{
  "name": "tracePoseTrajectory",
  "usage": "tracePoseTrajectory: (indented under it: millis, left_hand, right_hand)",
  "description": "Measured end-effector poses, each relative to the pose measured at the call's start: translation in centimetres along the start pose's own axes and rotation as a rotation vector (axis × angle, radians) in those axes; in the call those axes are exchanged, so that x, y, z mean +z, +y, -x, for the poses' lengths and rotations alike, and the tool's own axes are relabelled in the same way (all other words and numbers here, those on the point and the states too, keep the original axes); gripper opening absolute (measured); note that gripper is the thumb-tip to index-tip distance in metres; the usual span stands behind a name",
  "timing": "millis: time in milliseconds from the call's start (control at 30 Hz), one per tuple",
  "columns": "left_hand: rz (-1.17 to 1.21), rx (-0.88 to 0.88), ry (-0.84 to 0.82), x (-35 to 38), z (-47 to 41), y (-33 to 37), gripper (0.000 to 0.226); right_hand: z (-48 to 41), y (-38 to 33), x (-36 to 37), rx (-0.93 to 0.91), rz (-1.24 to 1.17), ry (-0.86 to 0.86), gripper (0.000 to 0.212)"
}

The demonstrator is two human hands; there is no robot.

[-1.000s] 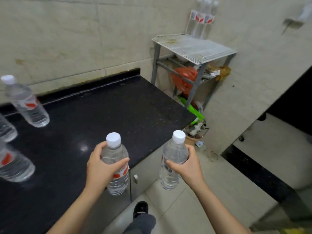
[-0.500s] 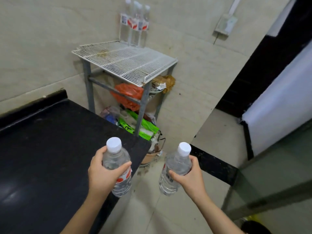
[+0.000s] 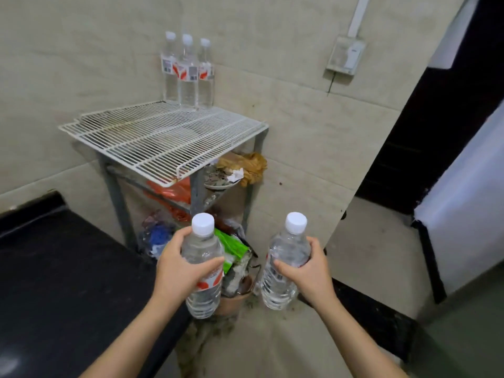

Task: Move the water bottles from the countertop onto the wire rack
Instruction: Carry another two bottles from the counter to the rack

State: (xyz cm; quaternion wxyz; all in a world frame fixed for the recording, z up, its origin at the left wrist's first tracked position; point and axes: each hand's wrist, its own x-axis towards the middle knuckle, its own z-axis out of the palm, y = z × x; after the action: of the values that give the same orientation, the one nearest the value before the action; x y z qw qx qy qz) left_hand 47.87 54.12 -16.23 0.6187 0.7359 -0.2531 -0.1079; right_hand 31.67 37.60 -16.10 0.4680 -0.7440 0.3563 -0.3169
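A person faces a white wire rack point(image 3: 152, 137) in a tiled kitchen corner, a clear water bottle in each hand. The left hand point(image 3: 180, 271) wraps the left bottle point(image 3: 204, 298) at its shoulder, thumb across the front above the red label, fingers curled round the back. The right hand point(image 3: 308, 271) clamps the right bottle point(image 3: 278, 282) the same way from its outer side. Both bottles are held close to upright, white caps up, below and in front of the rack's near corner, apparently so each can be stood straight onto the wires without regripping. Three bottles point(image 3: 187, 75) already stand packed together at the rack's far corner against the wall, leaving most of the wire top bare in front of them. The raised lip point(image 3: 179, 170) on the rack's near edge looks like the one thing to lift over. The black countertop point(image 3: 54, 268) ends just left of the rack, lower than its top. Beneath the rack's top, an orange bag point(image 3: 174, 190) and a dish of scraps point(image 3: 221, 181) crowd the lower shelf, so only the top tier seems to offer room.
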Motion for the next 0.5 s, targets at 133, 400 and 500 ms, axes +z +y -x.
tracePoseTrajectory:
  millis: [133,400,500]
  left_hand:
    - [0.022,0.057,0.096,4.1,-3.0,3.6,0.061]
    - [-0.038,0.180,0.130,6.3,-9.4,11.7,0.054]
    - [-0.038,0.214,0.172,6.2,-12.9,13.7,0.053]
  right_hand:
    - [-7.2,-2.0,-2.3,-0.091,-0.087,-0.040,0.054]
    - [-18.8,-8.9,-3.8,-0.311,-0.068,-0.242,0.053]
    - [-23.2,-11.0,-3.1,-0.374,-0.167,-0.263,0.051]
